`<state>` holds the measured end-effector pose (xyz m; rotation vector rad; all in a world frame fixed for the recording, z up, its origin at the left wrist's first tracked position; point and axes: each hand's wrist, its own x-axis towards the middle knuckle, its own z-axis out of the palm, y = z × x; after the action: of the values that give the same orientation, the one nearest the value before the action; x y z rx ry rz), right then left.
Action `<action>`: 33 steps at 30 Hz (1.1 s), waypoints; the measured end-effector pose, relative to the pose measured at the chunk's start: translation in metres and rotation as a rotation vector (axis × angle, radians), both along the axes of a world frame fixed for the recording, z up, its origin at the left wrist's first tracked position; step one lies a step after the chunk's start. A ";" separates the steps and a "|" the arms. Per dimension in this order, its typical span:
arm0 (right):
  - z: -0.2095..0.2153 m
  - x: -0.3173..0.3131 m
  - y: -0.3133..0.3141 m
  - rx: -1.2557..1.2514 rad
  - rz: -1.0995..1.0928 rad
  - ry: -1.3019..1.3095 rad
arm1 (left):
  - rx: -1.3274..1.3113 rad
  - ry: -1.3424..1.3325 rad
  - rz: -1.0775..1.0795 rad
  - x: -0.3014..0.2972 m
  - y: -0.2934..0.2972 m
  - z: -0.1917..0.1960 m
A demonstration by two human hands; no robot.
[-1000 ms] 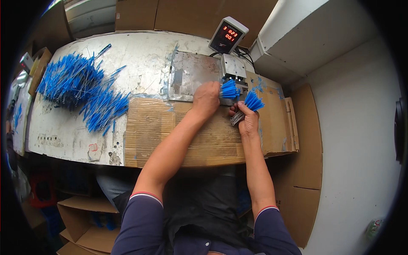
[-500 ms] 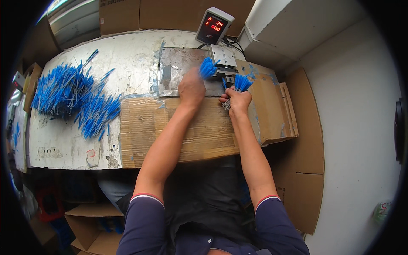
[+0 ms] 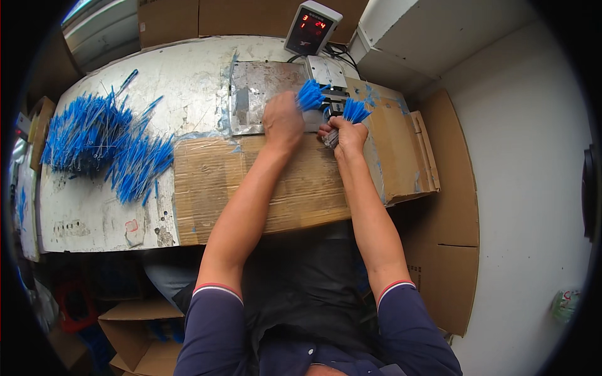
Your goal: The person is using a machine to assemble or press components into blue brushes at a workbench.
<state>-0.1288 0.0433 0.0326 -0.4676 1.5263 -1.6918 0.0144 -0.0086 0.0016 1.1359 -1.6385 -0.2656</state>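
Observation:
My left hand [image 3: 283, 122] is closed around a bundle of thin strands with bright blue ends [image 3: 310, 95], which fan out on its right side. A second bundle of blue-ended strands [image 3: 356, 111] is gripped in my right hand [image 3: 351, 135], its pale ends coming out below the fingers. Both hands are close to a small metal machine [image 3: 327, 73] with a dark block at its front. The left hand is over the worn metal plate [image 3: 249, 74]; its fingers are partly hidden and slightly blurred.
A large heap of similar blue and pale strands [image 3: 88, 135] lies on the left of the white worktable [image 3: 188, 62]. Flattened cardboard [image 3: 251, 207] covers the near edge. A display box with red digits [image 3: 312, 28] stands behind the machine. A cardboard box [image 3: 401, 141] is at the right.
The whole view has shifted slightly. Both hands keep their bundles near the machine, with the left hand still moving a little. The red digits on the display have changed.

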 end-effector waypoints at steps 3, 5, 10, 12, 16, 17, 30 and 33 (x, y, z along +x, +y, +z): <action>-0.001 -0.005 0.001 -0.013 0.020 -0.090 | 0.046 -0.041 -0.045 -0.002 0.002 0.001; -0.002 -0.006 0.004 -0.013 0.011 -0.140 | 0.065 -0.047 -0.066 -0.004 0.004 0.002; 0.001 -0.001 0.016 -0.101 -0.022 -0.188 | 0.145 -0.099 -0.101 -0.001 0.006 0.004; -0.002 -0.001 0.017 -0.124 -0.028 -0.155 | 0.135 -0.097 -0.100 -0.001 0.004 0.004; -0.002 -0.003 0.018 -0.077 0.010 -0.089 | 0.113 -0.078 -0.096 -0.002 0.005 0.002; 0.000 -0.002 0.018 -0.077 0.014 -0.090 | 0.112 -0.078 -0.092 -0.002 0.004 0.003; -0.003 -0.012 0.031 -0.128 0.156 -0.174 | -0.015 -0.176 -0.115 -0.001 0.006 0.003; 0.004 -0.015 0.032 -0.080 0.276 -0.146 | 0.051 -0.064 -0.078 -0.003 0.006 0.004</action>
<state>-0.1438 0.0757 0.0362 -0.5573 1.2321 -1.5399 0.0117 -0.0029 0.0057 1.1297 -1.7438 -0.3258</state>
